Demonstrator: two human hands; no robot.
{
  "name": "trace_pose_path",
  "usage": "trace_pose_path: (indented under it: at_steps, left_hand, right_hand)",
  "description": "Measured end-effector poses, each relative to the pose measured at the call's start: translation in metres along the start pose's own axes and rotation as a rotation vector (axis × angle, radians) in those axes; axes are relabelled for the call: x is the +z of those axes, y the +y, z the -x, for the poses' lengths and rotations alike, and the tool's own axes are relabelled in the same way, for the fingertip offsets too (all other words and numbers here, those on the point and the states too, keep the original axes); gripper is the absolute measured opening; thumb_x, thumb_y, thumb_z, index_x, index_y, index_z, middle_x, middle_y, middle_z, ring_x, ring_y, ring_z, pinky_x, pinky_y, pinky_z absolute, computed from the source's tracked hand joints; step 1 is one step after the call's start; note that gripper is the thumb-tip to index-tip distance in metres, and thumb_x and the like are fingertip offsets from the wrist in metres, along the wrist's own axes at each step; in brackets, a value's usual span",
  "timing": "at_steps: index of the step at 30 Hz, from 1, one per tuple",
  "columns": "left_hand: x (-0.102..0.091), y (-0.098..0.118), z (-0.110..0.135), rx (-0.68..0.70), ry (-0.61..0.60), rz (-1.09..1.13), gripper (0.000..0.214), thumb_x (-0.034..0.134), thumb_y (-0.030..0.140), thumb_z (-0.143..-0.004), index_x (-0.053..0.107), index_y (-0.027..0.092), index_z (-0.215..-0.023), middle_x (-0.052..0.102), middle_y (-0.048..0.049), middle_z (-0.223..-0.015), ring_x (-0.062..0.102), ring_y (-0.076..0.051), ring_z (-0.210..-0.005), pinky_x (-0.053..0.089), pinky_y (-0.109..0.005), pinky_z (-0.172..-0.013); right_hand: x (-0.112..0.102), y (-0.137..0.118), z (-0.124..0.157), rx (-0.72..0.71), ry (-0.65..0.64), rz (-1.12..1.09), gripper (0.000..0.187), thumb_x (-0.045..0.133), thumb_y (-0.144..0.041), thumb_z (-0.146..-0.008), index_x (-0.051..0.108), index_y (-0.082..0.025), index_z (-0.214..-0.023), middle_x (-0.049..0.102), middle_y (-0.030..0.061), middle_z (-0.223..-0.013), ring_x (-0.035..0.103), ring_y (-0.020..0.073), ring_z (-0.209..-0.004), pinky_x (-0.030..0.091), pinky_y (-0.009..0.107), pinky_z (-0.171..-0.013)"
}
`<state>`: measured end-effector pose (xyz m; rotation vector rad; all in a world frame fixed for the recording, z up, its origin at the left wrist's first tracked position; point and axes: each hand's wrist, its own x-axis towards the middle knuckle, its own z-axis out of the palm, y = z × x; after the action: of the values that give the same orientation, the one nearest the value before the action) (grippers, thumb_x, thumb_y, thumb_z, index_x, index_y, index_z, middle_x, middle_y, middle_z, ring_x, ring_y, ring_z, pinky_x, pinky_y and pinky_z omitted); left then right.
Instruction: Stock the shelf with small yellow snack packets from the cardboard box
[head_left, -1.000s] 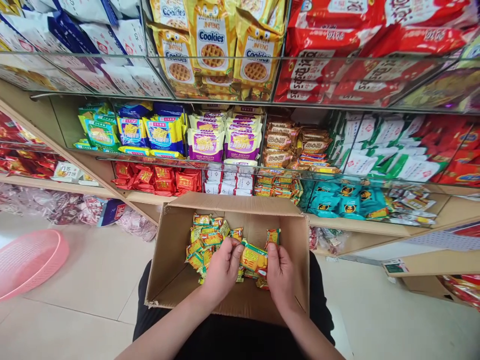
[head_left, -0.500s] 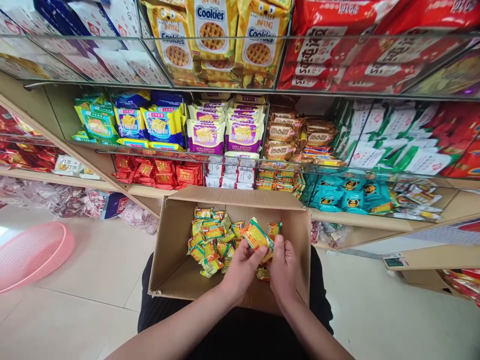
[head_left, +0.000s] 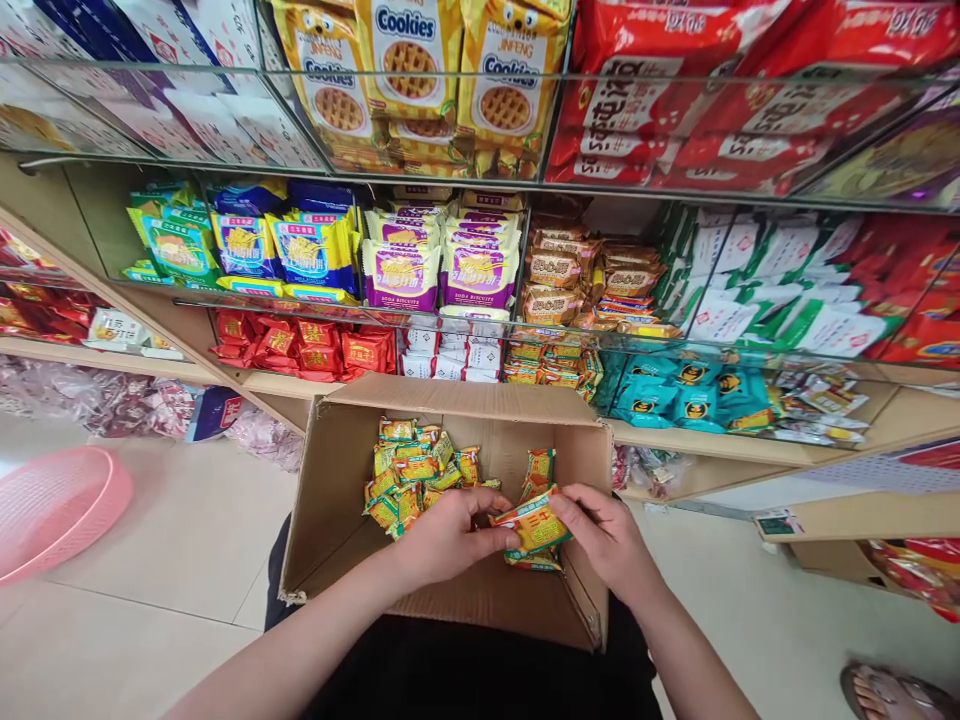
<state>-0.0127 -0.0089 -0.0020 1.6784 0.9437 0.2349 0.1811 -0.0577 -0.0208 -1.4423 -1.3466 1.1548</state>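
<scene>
An open cardboard box (head_left: 337, 480) rests on my lap, holding several small orange-and-green snack packets (head_left: 409, 470). Both hands are inside it at the right side. My left hand (head_left: 442, 535) and my right hand (head_left: 611, 540) pinch opposite ends of a small stack of those snack packets (head_left: 534, 528), held flat just above the box floor. A further packet (head_left: 540, 466) leans against the box's back wall.
Glass-fronted shelves ahead hold cookie bags (head_left: 409, 60), red packs (head_left: 675, 90), purple soda biscuits (head_left: 442, 270), teal packets (head_left: 675, 395) and matching orange packets (head_left: 551, 365). A pink basket (head_left: 52, 510) lies on the tiled floor at left. A sandalled foot (head_left: 892, 692) shows at bottom right.
The hands gathered packets from the pile, lifted them, then lowered them toward the box's right front and turned the stack flat. The right hand shifted right.
</scene>
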Motion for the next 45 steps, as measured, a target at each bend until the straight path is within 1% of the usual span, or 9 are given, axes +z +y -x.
trace_pose_path:
  at_steps: [3, 8, 13, 17, 22, 29, 35, 39, 45]
  left_hand:
    - [-0.003, 0.007, -0.002, 0.011, -0.032, -0.007, 0.029, 0.057, 0.039, -0.073, 0.061, 0.017, -0.092, 0.058, 0.0017, -0.073, 0.047, -0.009, -0.060, 0.037, -0.019, -0.055]
    - [-0.005, 0.028, -0.007, 0.134, -0.035, -0.174, 0.032, 0.051, 0.041, -0.077, 0.060, 0.020, -0.099, 0.062, 0.0012, -0.073, 0.052, -0.009, -0.058, 0.039, -0.018, -0.053]
    - [-0.042, 0.037, -0.036, 0.460, 0.304, -0.577, 0.032, 0.043, 0.038, -0.083, 0.059, 0.017, -0.101, 0.065, -0.0059, -0.088, 0.057, -0.016, -0.082, 0.043, -0.029, -0.077]
    - [-0.086, 0.026, -0.067, 0.285, 0.466, -0.840, 0.031, 0.038, 0.034, -0.084, 0.062, 0.016, -0.092, 0.065, -0.0078, -0.087, 0.058, -0.019, -0.083, 0.043, -0.032, -0.078]
    - [-0.097, 0.021, -0.077, -0.032, 0.435, -0.863, 0.033, 0.035, 0.038, -0.083, 0.062, 0.023, -0.095, 0.066, -0.0043, -0.090, 0.060, -0.019, -0.081, 0.044, -0.028, -0.068]
    - [-0.093, 0.024, -0.074, -0.114, 0.442, -0.863, 0.033, 0.034, 0.038, -0.082, 0.061, 0.024, -0.095, 0.066, -0.0051, -0.093, 0.059, -0.021, -0.085, 0.042, -0.030, -0.072]
    - [-0.094, 0.021, -0.075, -0.112, 0.456, -0.868, 0.031, 0.035, 0.035, -0.081, 0.061, 0.025, -0.094, 0.065, -0.0040, -0.093, 0.059, -0.020, -0.085, 0.042, -0.029, -0.071]
    - [-0.093, 0.021, -0.076, -0.114, 0.461, -0.902, 0.031, 0.034, 0.034, -0.081, 0.062, 0.024, -0.092, 0.065, -0.0039, -0.090, 0.059, -0.020, -0.082, 0.042, -0.030, -0.069]
    - [-0.092, 0.021, -0.076, -0.143, 0.460, -0.904, 0.031, 0.035, 0.034, -0.081, 0.061, 0.026, -0.095, 0.065, -0.0034, -0.091, 0.060, -0.020, -0.080, 0.043, -0.030, -0.069]
  right_hand:
    - [-0.006, 0.003, 0.007, 0.071, 0.051, -0.153, 0.027, 0.049, -0.041, -0.080, 0.057, -0.016, -0.072, 0.052, -0.0009, -0.065, 0.049, 0.0104, -0.061, 0.039, 0.019, -0.052]
    - [-0.023, -0.005, 0.012, 0.157, -0.068, -0.266, 0.040, 0.064, -0.036, -0.070, 0.054, -0.023, -0.107, 0.062, 0.0027, -0.087, 0.058, 0.0149, -0.075, 0.048, 0.024, -0.060]
    - [-0.067, 0.003, -0.015, 0.124, 0.440, -0.557, 0.035, 0.071, -0.035, -0.061, 0.059, -0.022, -0.091, 0.063, 0.0019, -0.087, 0.060, 0.0136, -0.073, 0.050, 0.024, -0.058]
    - [-0.098, 0.035, -0.063, 0.130, 0.681, -0.634, 0.039, 0.078, -0.029, -0.048, 0.058, -0.020, -0.081, 0.063, -0.0001, -0.084, 0.060, 0.0135, -0.073, 0.051, 0.026, -0.061]
    - [-0.100, 0.064, -0.141, -0.008, 0.700, -0.337, 0.046, 0.071, -0.041, -0.051, 0.054, -0.017, -0.087, 0.063, 0.0008, -0.078, 0.060, 0.0144, -0.071, 0.050, 0.030, -0.065]
    - [-0.086, 0.067, -0.222, -0.109, 0.566, 0.144, 0.038, 0.052, -0.048, -0.066, 0.060, -0.013, -0.078, 0.066, 0.0116, -0.085, 0.061, 0.0217, -0.082, 0.045, 0.033, -0.074]
    - [-0.080, 0.070, -0.235, -0.058, 0.595, 0.482, 0.029, 0.049, -0.038, -0.071, 0.060, -0.012, -0.074, 0.063, 0.0189, -0.087, 0.055, 0.0317, -0.093, 0.038, 0.043, -0.083]
    - [-0.074, 0.066, -0.229, -0.140, 0.550, 0.700, 0.032, 0.051, -0.036, -0.072, 0.060, -0.012, -0.091, 0.057, 0.0170, -0.108, 0.044, 0.0308, -0.109, 0.028, 0.042, -0.093]
    - [-0.067, 0.063, -0.227, -0.202, 0.429, 1.191, 0.048, 0.043, -0.045, -0.080, 0.055, -0.007, -0.107, 0.056, 0.0200, -0.107, 0.048, 0.0313, -0.103, 0.034, 0.040, -0.087]
